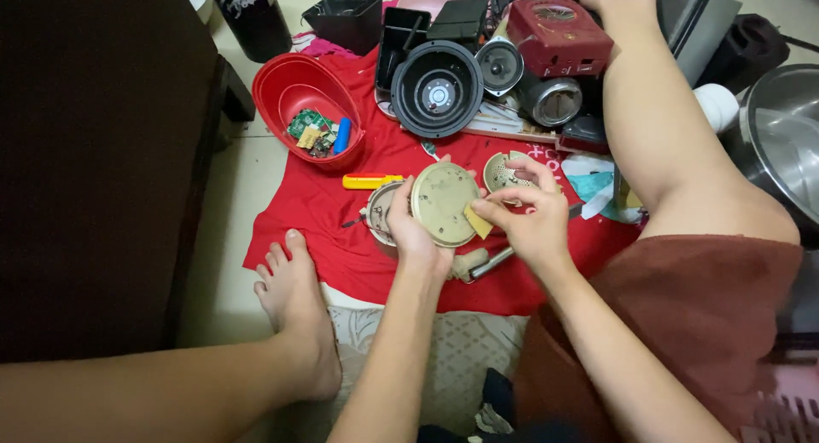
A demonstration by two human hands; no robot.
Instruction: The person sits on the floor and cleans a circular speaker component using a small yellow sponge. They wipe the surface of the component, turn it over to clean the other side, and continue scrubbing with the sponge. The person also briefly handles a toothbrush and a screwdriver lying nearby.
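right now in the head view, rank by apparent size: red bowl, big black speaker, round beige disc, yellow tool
1. red bowl
2. big black speaker, close to the bowl, so unsure
3. round beige disc, nearer the camera
4. yellow tool

Red cloth (pixel 324 213) spread on the floor, red bowl (pixel 300 93) holding a circuit board (pixel 307 123), yellow cutter (pixel 368 181) beside it, black speaker cone (pixel 438 89) behind.
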